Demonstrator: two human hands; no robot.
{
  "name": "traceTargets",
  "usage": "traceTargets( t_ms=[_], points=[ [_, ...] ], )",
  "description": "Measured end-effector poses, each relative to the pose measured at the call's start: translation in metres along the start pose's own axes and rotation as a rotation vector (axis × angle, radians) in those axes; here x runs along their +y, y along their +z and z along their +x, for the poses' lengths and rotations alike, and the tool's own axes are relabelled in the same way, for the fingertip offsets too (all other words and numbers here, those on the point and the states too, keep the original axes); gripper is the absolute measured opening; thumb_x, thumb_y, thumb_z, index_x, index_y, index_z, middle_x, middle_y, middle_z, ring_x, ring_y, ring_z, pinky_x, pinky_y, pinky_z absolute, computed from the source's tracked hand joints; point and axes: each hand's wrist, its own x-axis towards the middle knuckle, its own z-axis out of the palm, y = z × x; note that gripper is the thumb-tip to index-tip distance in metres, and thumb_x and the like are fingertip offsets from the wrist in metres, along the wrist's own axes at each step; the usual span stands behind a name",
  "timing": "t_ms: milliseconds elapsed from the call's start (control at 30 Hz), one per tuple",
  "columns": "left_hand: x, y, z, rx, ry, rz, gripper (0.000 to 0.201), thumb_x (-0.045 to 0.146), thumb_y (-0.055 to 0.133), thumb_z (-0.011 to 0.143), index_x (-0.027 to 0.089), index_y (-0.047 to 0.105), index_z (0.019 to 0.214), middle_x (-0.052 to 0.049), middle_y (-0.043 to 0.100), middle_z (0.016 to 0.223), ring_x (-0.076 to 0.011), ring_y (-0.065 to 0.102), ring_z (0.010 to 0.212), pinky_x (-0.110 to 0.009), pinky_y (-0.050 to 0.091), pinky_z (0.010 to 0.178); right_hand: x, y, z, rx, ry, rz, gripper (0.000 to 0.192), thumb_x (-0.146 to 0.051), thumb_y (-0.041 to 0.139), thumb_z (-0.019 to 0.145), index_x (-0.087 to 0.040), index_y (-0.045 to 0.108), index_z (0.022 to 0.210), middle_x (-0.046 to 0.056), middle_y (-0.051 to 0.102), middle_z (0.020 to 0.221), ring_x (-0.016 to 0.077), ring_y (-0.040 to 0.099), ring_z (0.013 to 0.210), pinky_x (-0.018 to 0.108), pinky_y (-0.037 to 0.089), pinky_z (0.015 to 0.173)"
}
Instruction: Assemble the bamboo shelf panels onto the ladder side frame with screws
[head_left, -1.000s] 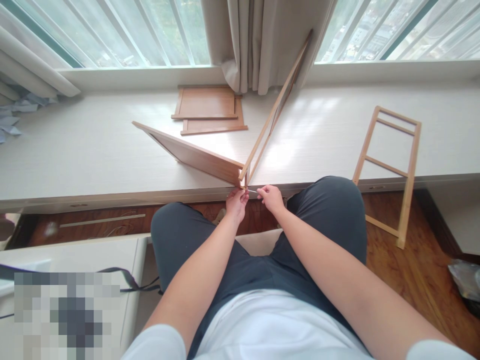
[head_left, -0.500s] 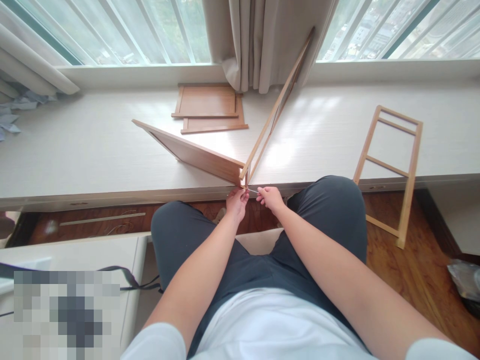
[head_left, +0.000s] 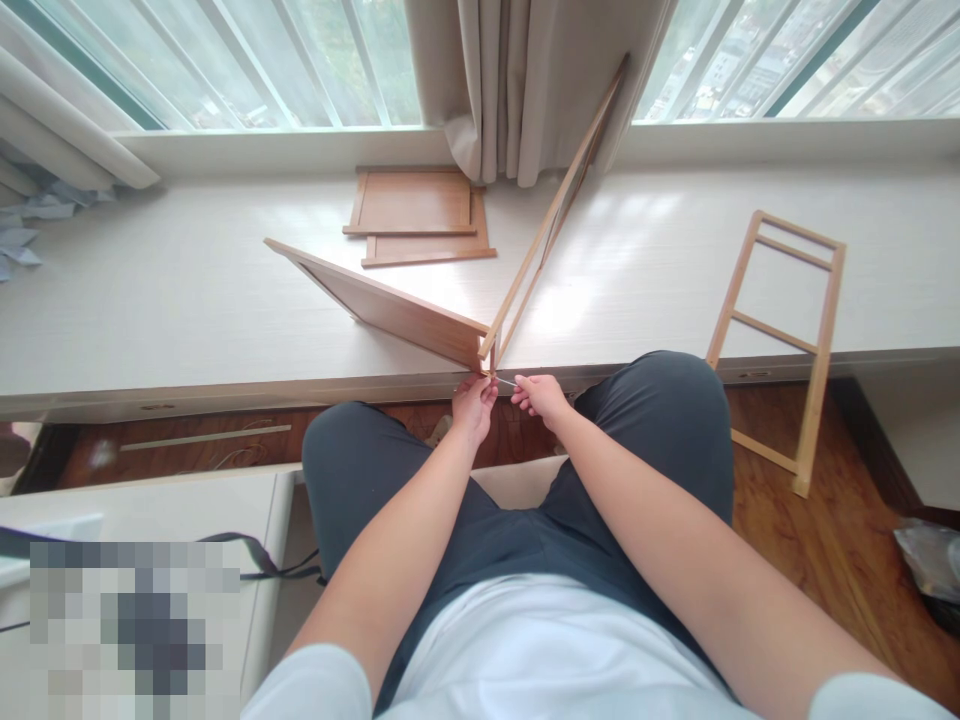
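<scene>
With the left hand pinching the panel and frame corner at the surface edge, the right hand, gripping a thin key, should turn it squarely.

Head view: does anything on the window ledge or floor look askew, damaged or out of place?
Nothing looks damaged. A wooden ladder frame leans tilted from floor to ledge, and crumpled paper lies at the far left. Both hands, left hand and right hand, meet at the panel corner.
</scene>
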Motion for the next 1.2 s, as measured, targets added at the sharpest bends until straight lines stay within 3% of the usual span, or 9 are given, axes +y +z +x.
traceTargets(
  t_ms=[567,967,1200],
  points=[
    [-0.0003,-0.0013,0.0011,-0.021,0.008,-0.012,0.02,0.006,0.08,0.069,0.016,0.064,0.075,-0.006,0.075,0.083,-0.014,0.07,0.08,-0.025,0.049,0.075,-0.0042,-0.0011,-0.0055,0.003,-0.015,0.034,0.029,-0.023,0.062,0.098,-0.014,0.062,0.071,0.003,0.068,0.06,0.0059,0.047,0.039,0.015,0.031,0.034],
    [-0.0008,-0.0011,0.0028,-0.016,0.002,-0.001,0.022,0.006,0.081,0.069,0.016,0.064,0.077,-0.005,0.075,0.081,-0.0137,0.071,0.078,-0.024,0.05,0.073,-0.0056,-0.0021,-0.0068,-0.019,-0.165,0.136,0.004,-0.014,0.07,0.081,-0.014,0.067,0.078,0.004,0.072,0.066,0.0107,0.063,0.052,0.019,0.052,0.048],
    [-0.0003,0.0005,0.0017,-0.006,0.0,-0.006,0.021,0.004,0.078,0.071,0.017,0.062,0.077,-0.005,0.074,0.078,-0.0131,0.071,0.077,-0.023,0.051,0.072,-0.0009,-0.0019,-0.0009,0.007,-0.247,0.09,0.013,-0.015,0.078,0.068,-0.015,0.067,0.076,0.001,0.07,0.064,0.0127,0.063,0.052,0.022,0.055,0.051]
  ],
)
